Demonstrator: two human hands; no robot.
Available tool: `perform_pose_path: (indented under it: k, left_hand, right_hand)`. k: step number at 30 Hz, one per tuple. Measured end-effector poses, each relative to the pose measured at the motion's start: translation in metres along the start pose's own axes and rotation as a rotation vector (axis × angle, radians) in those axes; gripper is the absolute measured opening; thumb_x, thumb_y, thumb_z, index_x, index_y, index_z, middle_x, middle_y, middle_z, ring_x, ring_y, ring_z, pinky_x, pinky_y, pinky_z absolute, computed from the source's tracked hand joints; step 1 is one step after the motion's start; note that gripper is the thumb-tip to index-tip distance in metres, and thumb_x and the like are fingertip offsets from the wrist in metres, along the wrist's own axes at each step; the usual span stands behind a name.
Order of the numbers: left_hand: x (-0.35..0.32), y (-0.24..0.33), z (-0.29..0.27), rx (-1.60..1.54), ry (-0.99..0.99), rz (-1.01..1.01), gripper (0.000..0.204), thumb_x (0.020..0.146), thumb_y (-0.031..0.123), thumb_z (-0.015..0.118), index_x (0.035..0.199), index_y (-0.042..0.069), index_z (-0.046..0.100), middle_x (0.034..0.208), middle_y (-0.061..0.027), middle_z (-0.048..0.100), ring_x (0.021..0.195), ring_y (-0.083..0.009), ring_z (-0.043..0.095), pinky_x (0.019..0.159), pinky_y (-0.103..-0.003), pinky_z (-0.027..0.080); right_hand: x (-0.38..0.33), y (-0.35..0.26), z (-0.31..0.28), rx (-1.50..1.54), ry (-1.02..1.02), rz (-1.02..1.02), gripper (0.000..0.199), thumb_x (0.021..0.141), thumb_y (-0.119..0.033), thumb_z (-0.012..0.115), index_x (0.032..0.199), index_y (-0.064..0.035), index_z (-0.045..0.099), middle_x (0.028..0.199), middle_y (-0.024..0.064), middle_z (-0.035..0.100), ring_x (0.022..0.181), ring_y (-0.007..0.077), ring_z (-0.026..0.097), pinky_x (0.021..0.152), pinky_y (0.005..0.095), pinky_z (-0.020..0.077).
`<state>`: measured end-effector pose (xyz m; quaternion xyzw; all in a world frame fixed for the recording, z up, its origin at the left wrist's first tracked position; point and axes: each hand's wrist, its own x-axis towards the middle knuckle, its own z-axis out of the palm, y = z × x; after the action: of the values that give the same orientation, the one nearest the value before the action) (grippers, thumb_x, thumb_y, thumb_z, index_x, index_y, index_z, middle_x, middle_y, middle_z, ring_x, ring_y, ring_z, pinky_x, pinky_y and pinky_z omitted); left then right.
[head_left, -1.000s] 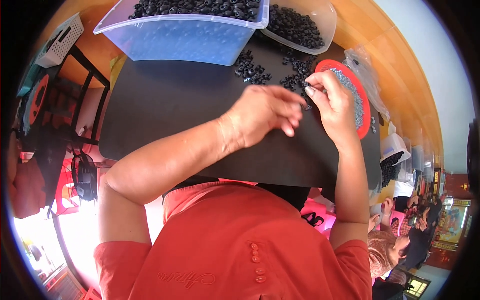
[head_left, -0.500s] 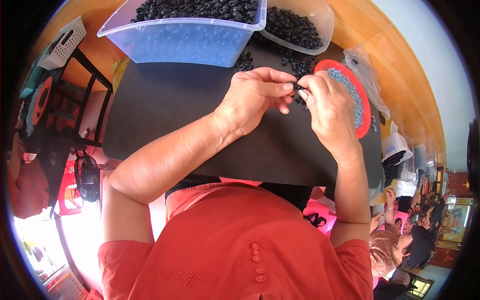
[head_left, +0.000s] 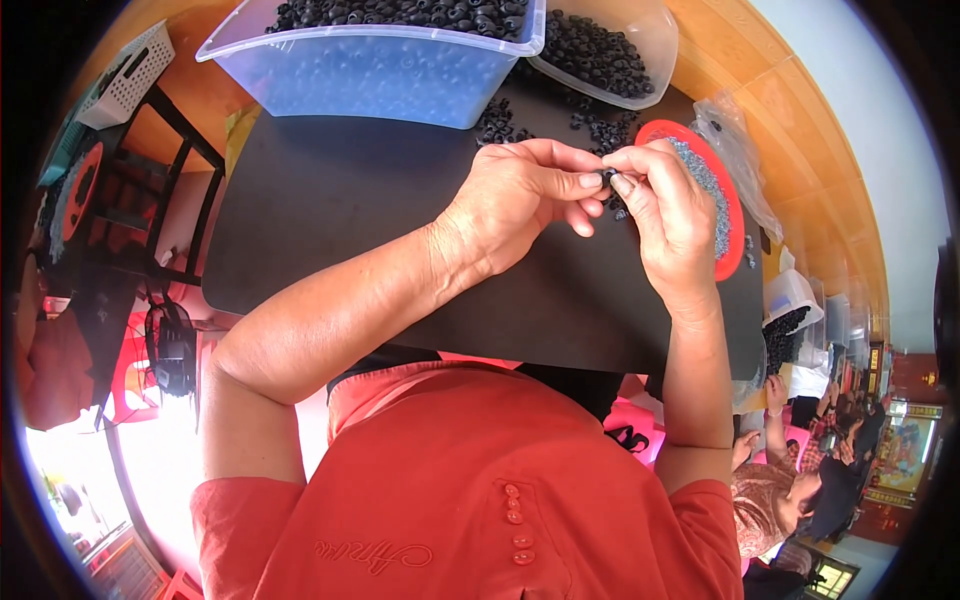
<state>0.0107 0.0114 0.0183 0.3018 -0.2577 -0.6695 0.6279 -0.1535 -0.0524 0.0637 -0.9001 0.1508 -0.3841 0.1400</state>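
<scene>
Head view: left hand and right hand, fingertips nearly closed, pinched a black part above the desk, near a red plate.

A small black piece at the centre of the grip

Dark and slightly shiny, it sits pinched between the thumb tips of the left hand and right hand; it looks rounded, though the fingers hide too much to tell its full shape
</scene>
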Motion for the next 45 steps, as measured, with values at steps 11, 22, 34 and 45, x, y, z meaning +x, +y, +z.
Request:
perform_pose_path:
  k: [11,22,34,45]
  left_hand:
    - [-0.002,0.0,0.001,-0.143,-0.009,-0.042,0.011,0.089,-0.003,0.064,0.099,-0.006,0.064,0.089,-0.0156,0.067,0.077,-0.0238,0.066,0.067,-0.035,0.055]
    - [-0.004,0.005,0.01,0.009,0.059,0.051,0.012,0.084,-0.007,0.067,0.096,-0.006,0.065,0.086,-0.0152,0.068,0.073,-0.023,0.067,0.061,-0.033,0.056]
    - [-0.02,0.021,0.035,0.099,0.077,0.295,0.024,0.08,-0.013,0.069,0.099,-0.001,0.062,0.087,-0.0095,0.067,0.076,-0.0189,0.067,0.061,-0.031,0.055]
    - [-0.008,0.011,0.054,-0.01,0.167,0.294,0.023,0.081,-0.013,0.067,0.099,-0.001,0.062,0.088,-0.0087,0.066,0.079,-0.0193,0.066,0.068,-0.031,0.054]
  right_hand:
    - [-0.013,0.006,0.011,0.206,0.094,0.088,0.01,0.088,0.008,0.063,0.098,0.0048,0.064,0.089,0.0077,0.062,0.077,0.0138,0.058,0.068,0.025,0.0477]
    - [-0.01,-0.003,0.009,0.092,0.169,0.04,0.009,0.087,0.005,0.065,0.096,0.0027,0.063,0.089,0.0101,0.063,0.076,0.0179,0.06,0.066,0.027,0.0477]
    - [-0.007,-0.02,0.0,0.318,0.254,0.082,0.023,0.084,0.008,0.067,0.107,0.0028,0.064,0.096,0.01,0.06,0.081,0.0148,0.061,0.07,0.0247,0.0509]
    - [-0.003,-0.013,0.01,-0.111,0.447,-0.031,0.033,0.074,0.007,0.07,0.105,-0.0003,0.063,0.092,0.0143,0.061,0.078,0.0259,0.064,0.065,0.0321,0.0535]
